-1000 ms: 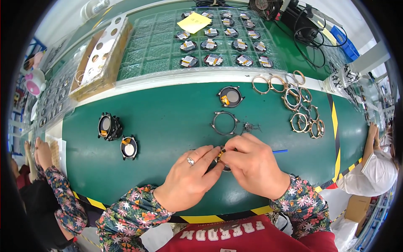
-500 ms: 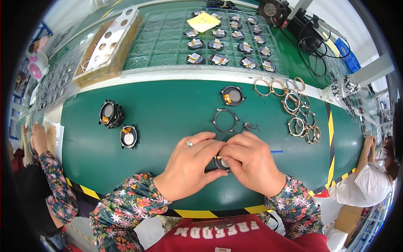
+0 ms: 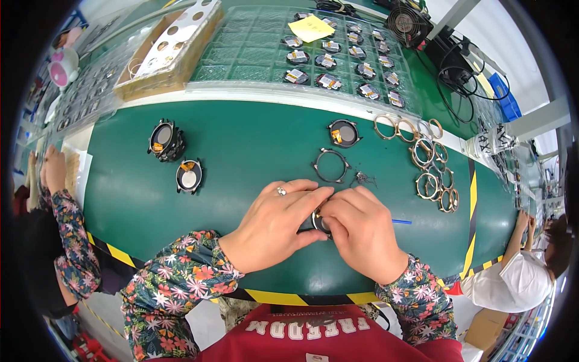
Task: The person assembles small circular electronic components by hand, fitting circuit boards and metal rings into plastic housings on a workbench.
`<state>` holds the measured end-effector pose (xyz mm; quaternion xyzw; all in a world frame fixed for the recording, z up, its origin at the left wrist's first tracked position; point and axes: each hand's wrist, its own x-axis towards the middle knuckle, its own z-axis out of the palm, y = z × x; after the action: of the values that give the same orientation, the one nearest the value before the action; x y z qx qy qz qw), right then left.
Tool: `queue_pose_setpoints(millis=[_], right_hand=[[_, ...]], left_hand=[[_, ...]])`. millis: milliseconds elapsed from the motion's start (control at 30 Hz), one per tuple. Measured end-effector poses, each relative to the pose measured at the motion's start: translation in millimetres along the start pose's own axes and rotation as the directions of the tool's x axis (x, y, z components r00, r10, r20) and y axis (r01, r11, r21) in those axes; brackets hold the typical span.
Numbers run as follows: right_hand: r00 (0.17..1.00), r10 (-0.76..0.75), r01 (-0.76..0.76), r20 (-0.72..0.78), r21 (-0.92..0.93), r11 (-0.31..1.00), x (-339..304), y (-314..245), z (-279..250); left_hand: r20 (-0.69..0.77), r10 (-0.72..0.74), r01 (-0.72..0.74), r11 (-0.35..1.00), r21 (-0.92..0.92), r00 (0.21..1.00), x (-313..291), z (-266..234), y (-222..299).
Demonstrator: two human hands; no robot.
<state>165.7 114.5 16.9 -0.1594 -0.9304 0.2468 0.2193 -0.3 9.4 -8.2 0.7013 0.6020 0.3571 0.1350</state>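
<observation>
The left hand [image 3: 271, 222] had its grip clamped around a watch case [image 3: 320, 222] over the surface [image 3: 253, 145], apparently steadying it for the right hand [image 3: 365, 229], whose grip could not be told; a case stack [image 3: 164, 143] stood leftward, probably saving room.

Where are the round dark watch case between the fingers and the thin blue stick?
Round dark watch case [image 3: 319, 224]: head view, its exposed left part.
Thin blue stick [image 3: 402, 221]: head view, its visible middle.
</observation>
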Motion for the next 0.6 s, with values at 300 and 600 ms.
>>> queue_pose_setpoints(millis=[300,600], right_hand=[[0.998,0.056,-0.059,0.038,0.062,0.996,0.0,-0.5,0.8],[0.997,0.051,-0.056,0.065,0.077,0.995,1.9,1.7,-0.4]], left_hand=[[-0.003,-0.028,0.027,0.999,-0.017,1.000,-1.8,3.1,-2.9],[-0.002,-0.071,0.071,0.995,-0.067,0.997,-0.1,1.0,0.8]])
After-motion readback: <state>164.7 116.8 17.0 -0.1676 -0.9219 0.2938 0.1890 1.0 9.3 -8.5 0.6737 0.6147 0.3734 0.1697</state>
